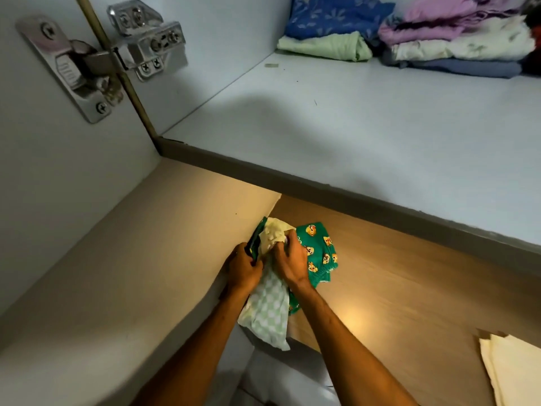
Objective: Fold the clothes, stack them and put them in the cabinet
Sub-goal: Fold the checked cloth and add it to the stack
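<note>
A small stack of folded clothes rests on the lower cabinet shelf, against the left wall. On top is a pale green checked garment, with a cream piece at its far end. Under it lies a green garment with cartoon faces. My left hand grips the stack's left edge. My right hand presses and pinches the checked garment from above. What lies at the stack's bottom is hidden.
The white upper shelf holds folded piles at the back: a blue and light green pile and a lilac, cream and blue pile. A metal door hinge sits at upper left. Cream fabric lies at lower right.
</note>
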